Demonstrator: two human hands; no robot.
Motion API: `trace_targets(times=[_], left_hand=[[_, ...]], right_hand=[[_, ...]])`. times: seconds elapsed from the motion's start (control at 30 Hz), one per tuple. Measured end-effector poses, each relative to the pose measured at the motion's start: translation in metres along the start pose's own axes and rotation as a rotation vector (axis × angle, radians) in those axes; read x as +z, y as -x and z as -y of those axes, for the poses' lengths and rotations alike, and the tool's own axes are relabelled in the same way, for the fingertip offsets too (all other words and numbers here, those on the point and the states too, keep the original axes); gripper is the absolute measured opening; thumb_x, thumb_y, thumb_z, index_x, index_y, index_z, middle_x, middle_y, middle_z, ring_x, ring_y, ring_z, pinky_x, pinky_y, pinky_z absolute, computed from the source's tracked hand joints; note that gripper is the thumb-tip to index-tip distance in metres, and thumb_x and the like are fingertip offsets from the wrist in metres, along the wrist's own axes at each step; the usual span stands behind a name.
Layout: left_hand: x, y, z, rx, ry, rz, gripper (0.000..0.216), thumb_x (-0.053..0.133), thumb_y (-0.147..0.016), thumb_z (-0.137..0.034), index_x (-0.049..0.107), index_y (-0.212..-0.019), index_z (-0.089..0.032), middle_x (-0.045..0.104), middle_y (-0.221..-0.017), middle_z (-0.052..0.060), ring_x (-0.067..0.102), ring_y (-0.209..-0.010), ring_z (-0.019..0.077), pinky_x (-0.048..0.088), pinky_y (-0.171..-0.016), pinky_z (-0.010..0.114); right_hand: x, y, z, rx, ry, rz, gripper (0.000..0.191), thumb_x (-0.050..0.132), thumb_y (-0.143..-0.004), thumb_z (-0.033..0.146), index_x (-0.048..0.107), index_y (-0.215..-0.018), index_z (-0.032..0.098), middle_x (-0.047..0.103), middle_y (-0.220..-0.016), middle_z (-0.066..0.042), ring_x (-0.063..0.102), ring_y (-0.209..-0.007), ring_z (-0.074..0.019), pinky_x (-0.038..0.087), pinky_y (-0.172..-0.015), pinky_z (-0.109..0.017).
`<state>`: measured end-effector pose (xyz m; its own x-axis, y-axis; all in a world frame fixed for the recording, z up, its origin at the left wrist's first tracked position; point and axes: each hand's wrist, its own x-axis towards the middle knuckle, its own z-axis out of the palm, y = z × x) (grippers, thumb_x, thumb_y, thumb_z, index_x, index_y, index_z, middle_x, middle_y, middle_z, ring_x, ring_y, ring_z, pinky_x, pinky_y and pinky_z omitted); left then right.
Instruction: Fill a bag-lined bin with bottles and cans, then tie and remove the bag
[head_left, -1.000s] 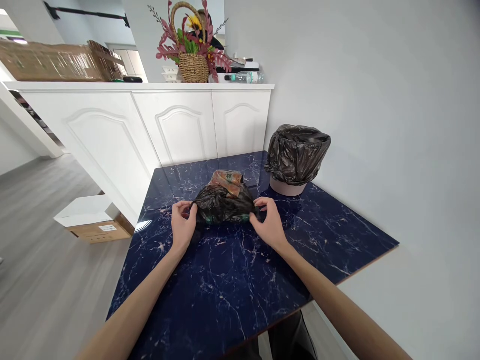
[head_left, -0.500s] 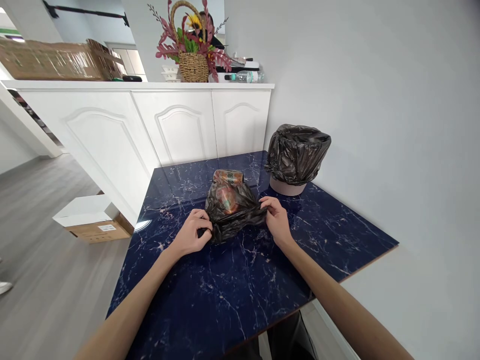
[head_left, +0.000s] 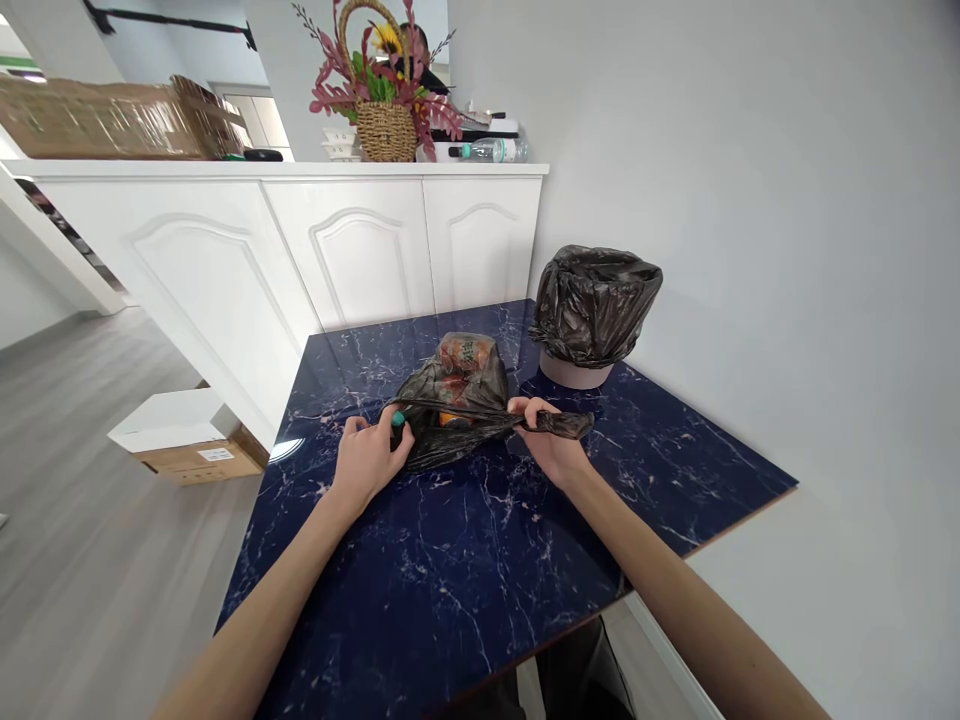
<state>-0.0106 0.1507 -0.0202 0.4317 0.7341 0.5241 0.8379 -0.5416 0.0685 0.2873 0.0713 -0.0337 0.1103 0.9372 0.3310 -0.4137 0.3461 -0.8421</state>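
Head view: both hands (head_left: 457,452) pinch the black bag (head_left: 457,405) mid-table (head_left: 465,560), edges well apart.

**No legible text**

Nothing can be read here. The packet (head_left: 466,358) inside the black bag (head_left: 450,410) carries green printed marks on an orange ground, too blurred to make out. The cardboard box (head_left: 187,440) on the floor has a small white label (head_left: 215,455) with dark print, too small to read. The bottle (head_left: 491,150) on the counter wears a green band with no readable letters.
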Motion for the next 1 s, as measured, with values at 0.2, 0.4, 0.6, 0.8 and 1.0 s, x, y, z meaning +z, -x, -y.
trace_targets(times=[0.2, 0.4, 0.6, 0.8, 1.0], left_hand=[[0.010, 0.001, 0.006, -0.096, -0.027, 0.002, 0.036, 0.046, -0.106, -0.045, 0.067, -0.113, -0.016, 0.074, -0.117, 0.024, 0.071, -0.107, 0.0420, 0.047, -0.095, 0.052], [0.020, -0.001, 0.011, -0.129, 0.068, 0.026, 0.034, 0.041, -0.109, -0.040, 0.060, -0.126, -0.019, 0.072, -0.128, 0.018, 0.072, -0.111, 0.0360, 0.052, -0.090, 0.045], [0.030, -0.010, 0.017, -0.191, 0.099, 0.022, 0.037, 0.034, -0.111, -0.040, 0.062, -0.124, -0.019, 0.071, -0.128, 0.021, 0.065, -0.123, 0.0417, 0.049, -0.101, 0.054], [0.042, -0.005, 0.026, -0.244, 0.116, 0.054, 0.034, 0.058, -0.097, -0.041, 0.065, -0.121, -0.018, 0.069, -0.133, 0.025, 0.055, -0.132, 0.0515, 0.043, -0.106, 0.068], [0.046, -0.011, 0.028, -0.221, 0.171, 0.039, 0.031, 0.051, -0.096, -0.032, 0.068, -0.118, -0.018, 0.065, -0.139, 0.026, 0.052, -0.133, 0.0495, 0.041, -0.110, 0.069]], right_hand=[[0.015, 0.012, 0.016, 0.143, -0.004, 0.452, 0.054, 0.078, -0.088, 0.069, 0.062, -0.062, 0.024, 0.076, -0.110, -0.012, 0.070, -0.107, -0.0307, 0.050, -0.109, -0.053], [0.018, 0.010, 0.017, 0.192, 0.054, 0.382, 0.042, 0.087, -0.079, 0.063, 0.069, -0.075, 0.025, 0.080, -0.114, -0.011, 0.074, -0.108, -0.0325, 0.054, -0.105, -0.056], [0.013, 0.003, 0.011, 0.180, 0.042, 0.031, 0.023, 0.080, -0.072, 0.038, 0.062, -0.079, 0.026, 0.075, -0.099, -0.005, 0.066, -0.079, -0.0223, 0.056, -0.077, -0.041], [0.007, -0.003, -0.004, 0.146, 0.021, -0.098, 0.017, 0.072, -0.070, 0.030, 0.059, -0.080, 0.025, 0.066, -0.083, 0.000, 0.052, -0.063, -0.0155, 0.046, -0.064, -0.033], [0.006, -0.004, -0.012, 0.137, 0.060, -0.150, 0.015, 0.069, -0.068, 0.029, 0.059, -0.078, 0.025, 0.064, -0.079, 0.001, 0.050, -0.061, -0.0144, 0.043, -0.060, -0.031]])
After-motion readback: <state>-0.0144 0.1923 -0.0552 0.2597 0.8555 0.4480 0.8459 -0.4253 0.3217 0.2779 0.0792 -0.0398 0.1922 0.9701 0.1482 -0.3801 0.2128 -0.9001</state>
